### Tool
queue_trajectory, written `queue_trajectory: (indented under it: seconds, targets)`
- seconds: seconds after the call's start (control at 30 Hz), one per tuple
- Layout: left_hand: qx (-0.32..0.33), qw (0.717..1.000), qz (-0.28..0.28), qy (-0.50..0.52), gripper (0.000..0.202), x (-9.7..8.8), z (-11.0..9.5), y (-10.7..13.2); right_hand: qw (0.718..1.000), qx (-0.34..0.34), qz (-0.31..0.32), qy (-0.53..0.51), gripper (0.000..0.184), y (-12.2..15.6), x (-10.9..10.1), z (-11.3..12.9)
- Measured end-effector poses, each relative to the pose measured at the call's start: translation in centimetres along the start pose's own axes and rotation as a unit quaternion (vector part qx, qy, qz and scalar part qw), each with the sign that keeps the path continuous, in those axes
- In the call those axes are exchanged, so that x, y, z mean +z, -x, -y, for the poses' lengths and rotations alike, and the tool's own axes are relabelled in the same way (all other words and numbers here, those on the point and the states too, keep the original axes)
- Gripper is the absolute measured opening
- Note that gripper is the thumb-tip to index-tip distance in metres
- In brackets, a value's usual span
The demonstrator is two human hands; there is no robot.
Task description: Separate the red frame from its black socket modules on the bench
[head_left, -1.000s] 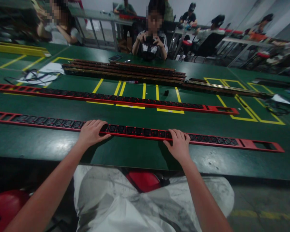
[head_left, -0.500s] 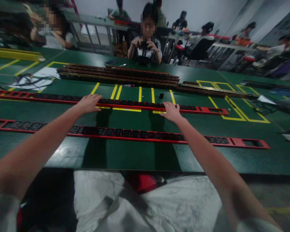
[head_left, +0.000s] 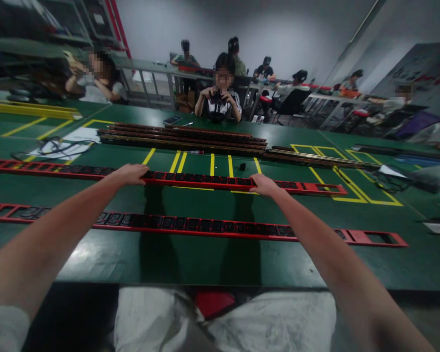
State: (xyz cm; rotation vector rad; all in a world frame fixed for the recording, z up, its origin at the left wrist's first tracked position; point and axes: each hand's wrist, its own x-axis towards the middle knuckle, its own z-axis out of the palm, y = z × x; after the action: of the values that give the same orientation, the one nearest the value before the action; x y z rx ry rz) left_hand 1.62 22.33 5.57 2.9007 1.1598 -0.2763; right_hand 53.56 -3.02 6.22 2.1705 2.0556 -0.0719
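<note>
Both arms stretched out across the green table [head_left: 212, 254]: the left hand [head_left: 130, 173] lies on the far red strip [head_left: 205, 180] left of centre frame, fingers curled over its far edge, while the right hand [head_left: 264, 185] clasps the same strip right of centre. The near red strip [head_left: 205, 226] lies untouched below, parallel, with dark bars [head_left: 183, 137] stacked beyond

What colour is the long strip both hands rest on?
Red strip with black sockets, head view.

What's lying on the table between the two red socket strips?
Nothing: in the head view, only bare green table separates the far red strip from the near red strip.
</note>
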Motion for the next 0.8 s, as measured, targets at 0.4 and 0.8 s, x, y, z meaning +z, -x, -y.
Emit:
queue_trajectory:
  seconds: [0.4, 0.8]
  targets:
    - [0.036, 0.995, -0.026, -0.093, 0.054, -7.4, -2.5, 8.7, 0.993, -0.033, -0.109, 0.011, 0.047, 13.9, -5.6, -0.1]
    - [-0.026, 0.997, 0.073, -0.009, 0.072, -0.2, -10.0, 23.7, 0.993, -0.044, -0.065, -0.088, 0.038, 29.3, 0.2, 3.7]
